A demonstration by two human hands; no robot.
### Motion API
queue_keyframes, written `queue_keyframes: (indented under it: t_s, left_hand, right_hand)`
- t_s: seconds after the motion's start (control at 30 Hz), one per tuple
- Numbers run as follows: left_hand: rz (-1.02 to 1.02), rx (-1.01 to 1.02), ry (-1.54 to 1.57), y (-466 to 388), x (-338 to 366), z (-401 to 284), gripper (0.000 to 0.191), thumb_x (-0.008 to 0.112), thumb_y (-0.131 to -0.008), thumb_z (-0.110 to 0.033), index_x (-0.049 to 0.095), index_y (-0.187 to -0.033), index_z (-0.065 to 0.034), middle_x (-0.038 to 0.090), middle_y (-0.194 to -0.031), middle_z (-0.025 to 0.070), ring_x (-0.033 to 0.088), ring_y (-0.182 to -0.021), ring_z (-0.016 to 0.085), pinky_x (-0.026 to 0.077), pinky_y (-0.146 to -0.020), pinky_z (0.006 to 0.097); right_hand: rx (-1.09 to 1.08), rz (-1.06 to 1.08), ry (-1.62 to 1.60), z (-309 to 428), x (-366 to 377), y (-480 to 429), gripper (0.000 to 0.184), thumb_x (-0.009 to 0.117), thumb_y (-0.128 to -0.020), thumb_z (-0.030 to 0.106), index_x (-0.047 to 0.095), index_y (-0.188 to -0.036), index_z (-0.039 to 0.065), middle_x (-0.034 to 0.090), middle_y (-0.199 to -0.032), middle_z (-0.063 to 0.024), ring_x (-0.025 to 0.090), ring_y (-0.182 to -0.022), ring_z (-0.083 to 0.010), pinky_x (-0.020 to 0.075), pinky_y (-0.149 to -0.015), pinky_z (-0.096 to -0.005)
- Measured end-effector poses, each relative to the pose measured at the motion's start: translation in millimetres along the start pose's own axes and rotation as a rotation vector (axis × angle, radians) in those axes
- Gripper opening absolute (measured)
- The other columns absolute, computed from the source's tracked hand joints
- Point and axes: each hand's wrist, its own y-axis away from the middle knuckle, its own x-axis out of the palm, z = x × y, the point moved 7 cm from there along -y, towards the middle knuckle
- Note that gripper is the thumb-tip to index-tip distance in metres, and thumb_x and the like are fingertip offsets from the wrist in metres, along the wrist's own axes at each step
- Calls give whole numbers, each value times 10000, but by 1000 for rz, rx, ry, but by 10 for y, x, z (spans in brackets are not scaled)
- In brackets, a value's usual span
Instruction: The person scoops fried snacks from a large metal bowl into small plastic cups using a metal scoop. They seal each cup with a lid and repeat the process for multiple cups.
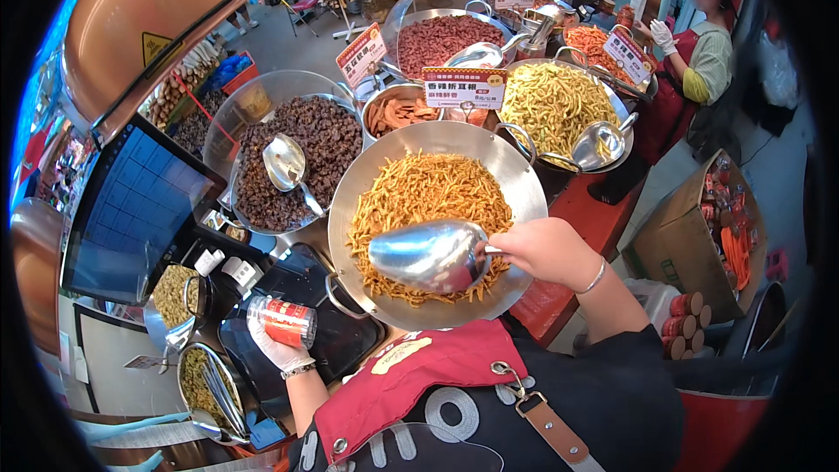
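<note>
My right hand (547, 250), bare, grips the handle of a shiny metal scoop (426, 255). The scoop lies over a heap of thin golden-brown fried shreds (426, 190) in a wide steel pan (527, 190). Lower left, my gloved left hand (272, 341) holds a clear plastic jar (288, 321) with a red label, tilted on its side beside the pan's handle. What the jar contains, if anything, I cannot tell. Beneath that hand is a black flat surface (249, 367).
Around the pan stand a bowl of dark brown chunks (321, 124) with a spoon, a pan of yellow-green strips (550, 105) and a pan of red pieces (446, 39). A touchscreen monitor (137, 210) is at left. Rightward are a carton of bottles (675, 249) and a co-worker (701, 65).
</note>
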Motion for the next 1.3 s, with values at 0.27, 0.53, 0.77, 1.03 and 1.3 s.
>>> queue_keyframes:
  t_s: [0.27, 0.53, 0.77, 1.03, 1.3]
  left_hand:
    - [-12, 48, -86, 12, 10, -28, 471, 615, -1068, -429, 635, -1360, -59, 741, -1243, 109, 735, -1085, 237, 625, -945, 409]
    - [-37, 7, -30, -11, -112, 12, 475, 621, -1070, -424, 631, -1376, -61, 738, -1278, 133, 735, -1104, 253, 623, -967, 420]
    - [15, 95, -76, -43, -55, -47, 446, 613, -1064, -345, 622, -1379, -29, 714, -1312, 135, 706, -1175, 271, 588, -1034, 432]
    - [-41, 39, -112, -85, -115, -65, 399, 583, -1099, -402, 647, -1322, -78, 729, -1261, 84, 711, -1127, 217, 595, -996, 401]
    - [-21, 22, -87, -251, -175, -98, 492, 612, -1048, -440, 636, -1346, -49, 725, -1290, 135, 710, -1147, 291, 589, -1016, 460]
  right_hand:
    - [44, 82, -199, -57, -62, 322, 340, 780, -853, 153, 771, -1187, 215, 759, -992, -60, 729, -903, -301, 563, -758, -410]
    - [398, -137, -535, -517, -93, 684, 344, 762, -857, 56, 759, -1201, 43, 771, -1082, -124, 741, -949, -242, 560, -868, -345]
    - [719, -268, -799, -804, 318, 994, 281, 747, -912, -19, 723, -1192, -28, 714, -1052, -44, 682, -947, -118, 544, -874, -289]
    - [462, -271, -1289, -465, 694, 983, 307, 673, -979, -55, 645, -1285, -51, 734, -1208, -70, 675, -994, -92, 552, -886, -260]
    - [422, -143, -819, -132, 627, 915, 338, 759, -936, 187, 709, -1243, 55, 771, -1096, -145, 759, -1022, -292, 573, -907, -378]
